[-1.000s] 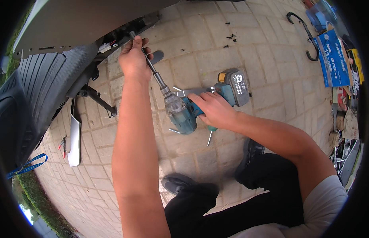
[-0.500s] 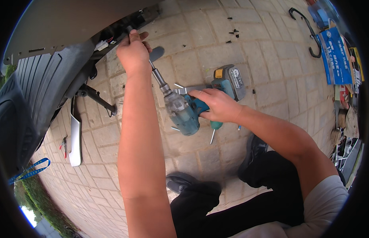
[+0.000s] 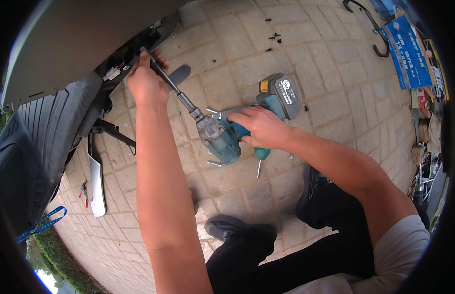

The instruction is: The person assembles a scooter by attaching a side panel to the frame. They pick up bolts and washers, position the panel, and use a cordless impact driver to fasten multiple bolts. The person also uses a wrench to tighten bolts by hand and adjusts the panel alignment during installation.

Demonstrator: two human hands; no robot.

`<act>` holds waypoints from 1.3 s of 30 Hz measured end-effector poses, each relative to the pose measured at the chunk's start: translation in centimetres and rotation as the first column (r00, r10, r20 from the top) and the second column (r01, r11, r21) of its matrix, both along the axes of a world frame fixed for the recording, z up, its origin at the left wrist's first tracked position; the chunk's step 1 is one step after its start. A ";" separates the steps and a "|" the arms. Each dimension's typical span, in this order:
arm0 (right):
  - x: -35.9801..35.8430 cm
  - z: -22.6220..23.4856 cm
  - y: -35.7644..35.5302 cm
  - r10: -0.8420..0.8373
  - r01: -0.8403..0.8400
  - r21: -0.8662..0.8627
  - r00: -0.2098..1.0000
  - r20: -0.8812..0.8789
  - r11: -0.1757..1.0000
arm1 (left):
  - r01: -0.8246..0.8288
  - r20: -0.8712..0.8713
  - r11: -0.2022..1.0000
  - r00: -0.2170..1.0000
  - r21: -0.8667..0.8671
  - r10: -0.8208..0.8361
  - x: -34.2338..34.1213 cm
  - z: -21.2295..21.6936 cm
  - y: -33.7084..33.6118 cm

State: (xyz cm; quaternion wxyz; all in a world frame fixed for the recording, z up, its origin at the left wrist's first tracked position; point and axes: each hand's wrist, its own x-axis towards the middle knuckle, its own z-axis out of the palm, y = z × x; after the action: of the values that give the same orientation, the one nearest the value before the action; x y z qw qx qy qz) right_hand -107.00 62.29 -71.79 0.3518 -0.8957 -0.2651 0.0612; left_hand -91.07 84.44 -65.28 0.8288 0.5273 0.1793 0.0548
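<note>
Looks like worn matt plastic on the teal pistol-shaped power tool (image 3: 223, 143), with scuffed, dull metal at the nose (image 3: 208, 127). Smooth metal with a soft sheen along the long, slim grey rod (image 3: 162, 73). Matt plastic on the blocky dark-grey battery (image 3: 286, 95). Rough and matt, like stone, across the beige rectangular pavers (image 3: 237, 193). Smooth and glossy on the curved silver-white strip (image 3: 96, 188). Matt, textured plastic on the broad ribbed black panel (image 3: 61, 105).

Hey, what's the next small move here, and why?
Perhaps align the long shaft with the left hand: it's held near the tip, by the dark recess under the large panel, while the right hand grips the teal driver.
</note>
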 end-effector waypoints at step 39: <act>-12.1 2.8 -7.5 0.443 -0.575 -0.225 0.780 -0.443 0.787 | -0.120 -0.609 0.986 0.793 -0.119 0.023 -15.9 -9.0 7.2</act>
State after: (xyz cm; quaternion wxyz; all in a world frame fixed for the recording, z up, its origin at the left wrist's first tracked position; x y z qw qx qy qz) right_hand -119.14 54.77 -68.97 0.2002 -0.8079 -0.4151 0.3673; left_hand -106.95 91.61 -74.31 0.7629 0.4455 0.4580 -0.0989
